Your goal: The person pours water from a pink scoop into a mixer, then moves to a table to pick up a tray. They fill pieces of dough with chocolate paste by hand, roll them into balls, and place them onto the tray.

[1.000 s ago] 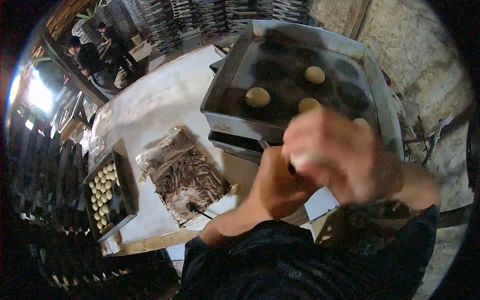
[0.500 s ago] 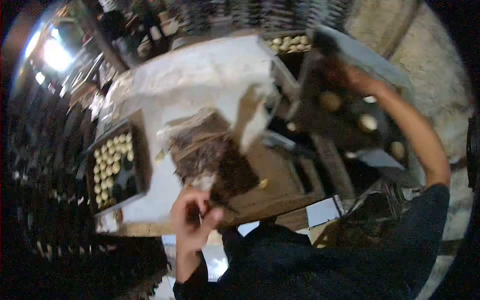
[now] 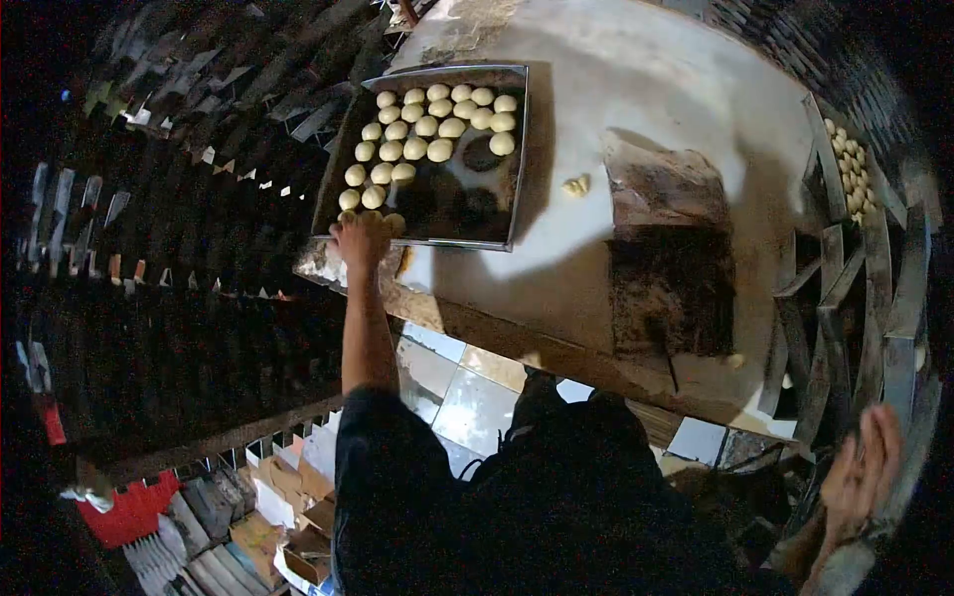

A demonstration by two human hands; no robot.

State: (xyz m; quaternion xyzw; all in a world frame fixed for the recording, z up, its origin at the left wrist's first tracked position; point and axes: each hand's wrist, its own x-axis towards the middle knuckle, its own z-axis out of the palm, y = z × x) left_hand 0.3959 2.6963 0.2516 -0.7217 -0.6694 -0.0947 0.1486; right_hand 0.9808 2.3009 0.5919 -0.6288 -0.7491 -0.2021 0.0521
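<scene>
A dark square tray [image 3: 519,159] holds rows of pale dough balls [image 3: 440,150]. My left hand [image 3: 361,240] reaches over its near left corner, fingers bent down and pressed together around something I cannot make out, beside a dough ball. At the lower right, my right hand [image 3: 863,467] is open and holds nothing, fingers stretched upward, near the metal trays. Between the hands, on the table [image 3: 556,298], lie a brown, worn cloth-like sheet [image 3: 671,199] with a darker lower part and a small lump of dough [image 3: 575,186].
Overlapping metal trays [image 3: 830,288] stand along the right edge, one holding more dough balls [image 3: 850,169]. Dark racks fill the left side. Cardboard boxes [image 3: 283,487] and a red item [image 3: 134,509] are at the lower left. The table's front edge runs before my body.
The view has swung left. My left hand has moved from beside the brown sheet to the tray. My right hand has left the dark trays and come down toward my body.
</scene>
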